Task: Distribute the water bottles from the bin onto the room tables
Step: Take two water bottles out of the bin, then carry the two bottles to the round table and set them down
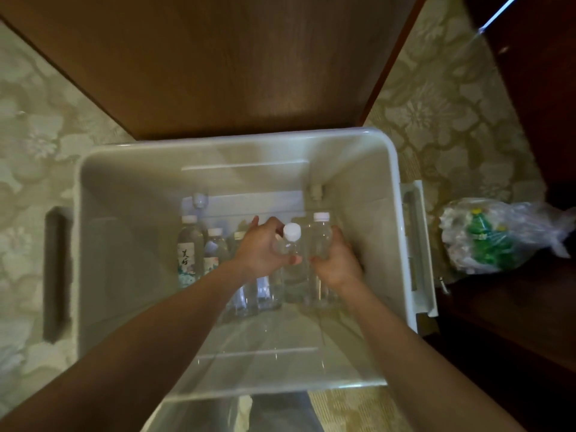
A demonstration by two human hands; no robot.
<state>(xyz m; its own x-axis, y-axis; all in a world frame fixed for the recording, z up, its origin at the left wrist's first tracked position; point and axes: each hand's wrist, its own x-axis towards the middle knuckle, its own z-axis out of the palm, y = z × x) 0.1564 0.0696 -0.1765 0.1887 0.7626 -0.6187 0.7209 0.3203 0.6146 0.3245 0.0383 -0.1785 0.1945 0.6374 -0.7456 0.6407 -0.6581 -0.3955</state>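
Two hands [261, 249], two bottles [290, 244] gripped.

The floor is covered by a pale green-beige carpet [436, 113] with a large flower pattern woven into it. A brown wooden panel [218, 57] (a door or the side of a cabinet, it is hard to tell which) fills the upper middle, with soft light glancing off its surface. Dark reddish wooden furniture [536, 88] stands along the right edge, mostly in shadow. A crumpled clear plastic bag [498, 235] with green and yellow contents lies on the carpet beside it. The light is dim and warm.
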